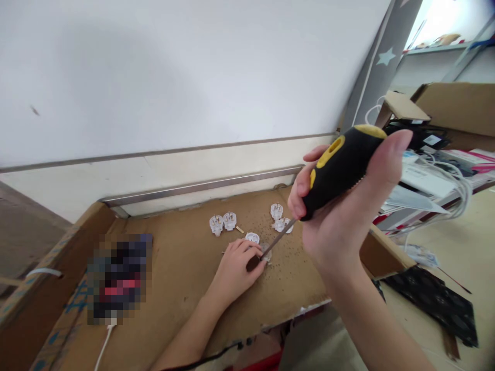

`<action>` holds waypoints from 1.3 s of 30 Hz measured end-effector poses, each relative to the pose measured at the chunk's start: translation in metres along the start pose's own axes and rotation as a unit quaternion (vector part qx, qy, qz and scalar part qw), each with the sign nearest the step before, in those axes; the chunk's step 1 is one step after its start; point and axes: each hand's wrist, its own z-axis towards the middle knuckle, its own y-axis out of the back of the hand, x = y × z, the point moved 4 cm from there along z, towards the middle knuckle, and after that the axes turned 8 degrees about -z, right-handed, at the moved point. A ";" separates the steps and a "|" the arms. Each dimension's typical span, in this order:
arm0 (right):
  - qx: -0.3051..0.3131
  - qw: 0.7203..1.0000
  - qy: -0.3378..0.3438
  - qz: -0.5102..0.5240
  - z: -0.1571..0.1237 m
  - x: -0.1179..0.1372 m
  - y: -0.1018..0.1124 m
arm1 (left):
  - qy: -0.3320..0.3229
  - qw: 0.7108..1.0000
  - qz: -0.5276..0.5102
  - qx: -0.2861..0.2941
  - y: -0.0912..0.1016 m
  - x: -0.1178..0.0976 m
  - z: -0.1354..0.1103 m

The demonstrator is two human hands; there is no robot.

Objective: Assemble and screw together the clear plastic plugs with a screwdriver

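My right hand [340, 226] is raised on the right, wrapped round the black and yellow handle of a screwdriver [336, 170], thumb along its side. The screwdriver's metal shaft slopes down left, its tip by the fingers of my left hand [237, 268]. That hand rests low on the cardboard with fingers curled against a whitish plug part [266, 251], mostly hidden. Just beyond its fingertips sits a round white plug piece [252, 238]. Two white plugs [223, 222] stand prongs up to the left. More white plug pieces [277, 211] lie to the right, near scattered small dark screws [286, 252].
Cardboard [174, 273] with a raised left edge covers the work surface. A pixelated dark object [119, 278] with a white cable lies at left. Behind runs a metal strip [204, 186] before a white wall. Boxes, papers and white cables [436, 180] crowd the right.
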 end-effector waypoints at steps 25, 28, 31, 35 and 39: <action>0.252 0.966 -0.044 -0.021 0.013 -0.005 -0.014 | 0.005 1.000 -0.012 0.012 -0.001 0.001 0.000; 0.236 0.971 -0.042 -0.022 0.011 -0.005 -0.016 | 0.007 1.000 -0.015 0.017 -0.003 0.002 0.000; 0.190 0.980 -0.049 -0.013 0.006 -0.007 -0.018 | 0.011 1.000 -0.020 0.013 -0.005 0.002 0.000; 0.182 0.982 -0.052 0.011 0.004 -0.008 -0.019 | 0.018 0.999 -0.027 0.009 -0.005 0.001 0.000; 0.356 0.932 -0.068 0.021 0.010 -0.007 -0.027 | 0.018 0.999 -0.037 0.013 -0.004 0.000 -0.001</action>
